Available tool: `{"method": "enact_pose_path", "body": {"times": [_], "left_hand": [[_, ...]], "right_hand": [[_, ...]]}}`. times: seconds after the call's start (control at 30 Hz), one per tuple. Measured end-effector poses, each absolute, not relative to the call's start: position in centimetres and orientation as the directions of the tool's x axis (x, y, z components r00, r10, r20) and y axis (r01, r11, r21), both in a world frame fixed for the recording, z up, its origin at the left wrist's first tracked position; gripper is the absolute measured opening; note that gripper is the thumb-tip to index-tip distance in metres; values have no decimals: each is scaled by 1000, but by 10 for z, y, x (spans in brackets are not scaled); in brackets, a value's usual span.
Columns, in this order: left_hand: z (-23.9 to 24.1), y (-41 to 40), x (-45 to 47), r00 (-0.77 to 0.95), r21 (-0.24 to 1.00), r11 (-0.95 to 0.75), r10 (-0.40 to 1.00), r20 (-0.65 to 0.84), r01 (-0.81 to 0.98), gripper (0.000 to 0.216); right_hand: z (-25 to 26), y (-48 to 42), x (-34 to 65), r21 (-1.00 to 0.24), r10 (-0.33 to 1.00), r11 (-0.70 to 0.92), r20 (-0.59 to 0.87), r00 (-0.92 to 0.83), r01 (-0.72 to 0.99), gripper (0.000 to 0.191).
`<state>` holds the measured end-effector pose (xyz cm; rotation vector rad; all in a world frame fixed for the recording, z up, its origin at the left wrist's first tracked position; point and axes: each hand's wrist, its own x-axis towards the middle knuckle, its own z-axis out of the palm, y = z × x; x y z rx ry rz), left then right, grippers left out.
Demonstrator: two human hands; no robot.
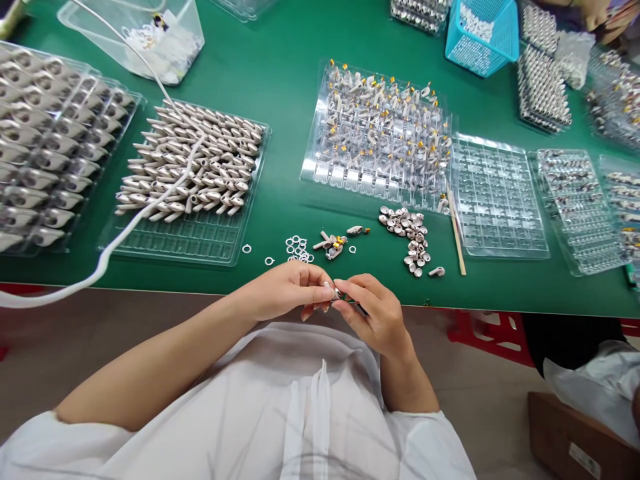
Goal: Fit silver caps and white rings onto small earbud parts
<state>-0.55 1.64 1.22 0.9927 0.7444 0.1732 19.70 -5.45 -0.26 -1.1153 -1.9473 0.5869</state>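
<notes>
Close to the table's front edge, my left hand (pixel 294 291) pinches a small pale earbud shell (pixel 339 293). Fingertips of my right hand (pixel 374 311) close on the same piece from the other side, hiding most of it. Just beyond my hands lie a loose pile of white rings (pixel 299 249) and a few earbud parts with yellow tabs (pixel 334 245). One more earbud part (pixel 358 230) rests to their right. Farther right, round earbud caps (pixel 411 235) are heaped, with a single stemmed shell (pixel 437 271) beside them.
A tray of stemmed shells (pixel 195 160) stands left, crossed by a white cable (pixel 145 212). Wired parts fill a clear tray (pixel 380 133) ahead. A wooden stick (pixel 456 233) lies by another clear tray (pixel 500 200). Behind are a blue basket (pixel 480 50) and a clear bin (pixel 187 40).
</notes>
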Motion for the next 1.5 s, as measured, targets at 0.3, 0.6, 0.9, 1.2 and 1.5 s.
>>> {"method": "enact_pose_path", "body": {"times": [0.3,0.6,0.9,1.2,1.5], "left_hand": [[13,8,1,710,823,540,510,-486,176,31],[7,-7,-5,497,828,-523,783,375,201,21],[0,-7,-3,501,578,-787,597,626,217,18],[0,-8,-8,508,617,-749,640,577,242,17],[-1,-8,-8,501,719,-678,680,535,152,20]], "right_hand": [[-10,-57,182,-736,864,470,496,-84,488,23],[-11,-60,175,-866,935,281,344,85,413,14],[-10,-62,170,-898,947,262,309,84,352,20],[-6,-68,177,-899,946,305,325,12,314,38],[-11,-73,178,-992,992,111,114,55,65,28]]}}
